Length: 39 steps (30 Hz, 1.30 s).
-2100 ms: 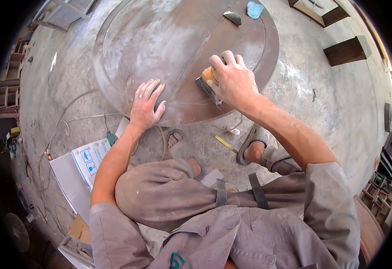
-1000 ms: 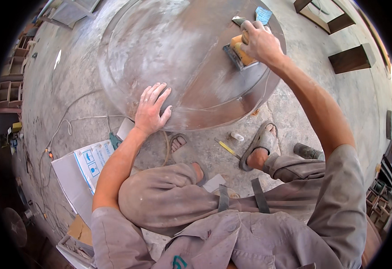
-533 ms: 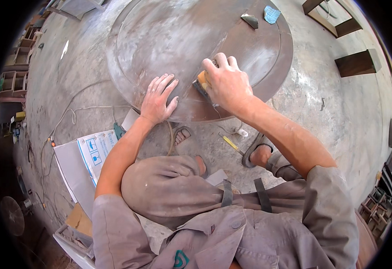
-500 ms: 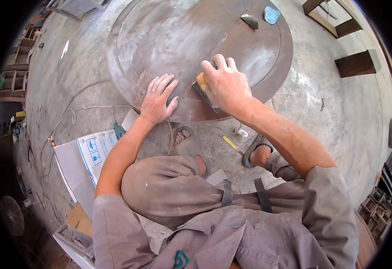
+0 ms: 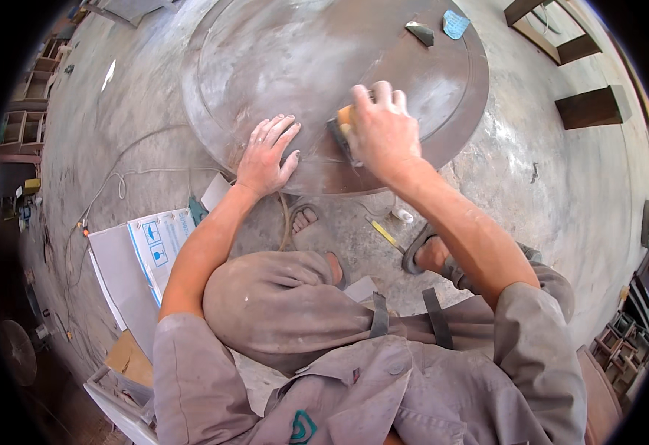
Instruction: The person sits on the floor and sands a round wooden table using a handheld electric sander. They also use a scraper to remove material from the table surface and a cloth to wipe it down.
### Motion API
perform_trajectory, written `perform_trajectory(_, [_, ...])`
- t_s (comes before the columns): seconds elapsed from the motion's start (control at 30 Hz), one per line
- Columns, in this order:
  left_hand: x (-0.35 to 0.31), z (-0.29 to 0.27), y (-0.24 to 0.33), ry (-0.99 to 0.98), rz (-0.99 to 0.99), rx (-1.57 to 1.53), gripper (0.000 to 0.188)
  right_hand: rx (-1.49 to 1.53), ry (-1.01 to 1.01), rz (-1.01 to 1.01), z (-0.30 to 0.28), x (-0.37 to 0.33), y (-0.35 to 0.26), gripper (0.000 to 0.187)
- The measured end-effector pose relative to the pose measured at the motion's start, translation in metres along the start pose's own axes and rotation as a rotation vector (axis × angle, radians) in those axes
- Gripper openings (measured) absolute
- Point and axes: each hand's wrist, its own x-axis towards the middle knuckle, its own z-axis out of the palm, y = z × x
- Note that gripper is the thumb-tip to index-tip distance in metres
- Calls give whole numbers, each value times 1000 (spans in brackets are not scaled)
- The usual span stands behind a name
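A round brown tabletop (image 5: 265, 96), smeared with pale dust, lies in front of me. My right hand (image 5: 387, 133) is wrapped over a yellow sander (image 5: 344, 119) with a dark flat base, which rests tilted on the near right part of the top; my palm hides much of its body. To the left of it, my left hand (image 5: 269, 156) presses on the tabletop near its front edge, fingers stretched out and nothing held. Both hands are dusty. Toward the far right rim lie a folded dark piece of sandpaper (image 5: 421, 33) and a crumpled blue scrap (image 5: 455, 24).
On the floor, a yellow utility knife or similar strip (image 5: 385, 234) and a small white bottle (image 5: 401, 213) lie near my feet. Flattened cardboard (image 5: 153, 245) leans at my left, beside a cable (image 5: 142, 172). Dark wooden parts (image 5: 591, 107) stand at the right.
My right hand has slid the sander slightly right and away from me across the tabletop. My left hand stays flat in nearly the same spot.
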Motion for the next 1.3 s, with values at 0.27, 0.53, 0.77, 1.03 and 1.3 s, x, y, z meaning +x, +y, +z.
perform_trajectory(0.27, [-4, -3, -2, 18, 7, 7, 56, -12, 1, -4, -4, -7, 8, 32])
perform_trajectory(0.53, [-1, -1, 2, 12, 4, -5, 56, -81, 42, 135, -15, -14, 37, 45])
perform_trajectory(0.77, [-5, 6, -9, 37, -100, -59, 57, 102, 48, -79, 20, -13, -46, 34])
perform_trajectory(1.03, [-5, 5, -5, 34, -105, -55, 57, -56, 21, 71, -15, 9, 53, 36])
perform_trajectory(1.3, [0, 2, -5, 67, -67, -43, 55, -240, 28, 237, -48, 66, 150, 56])
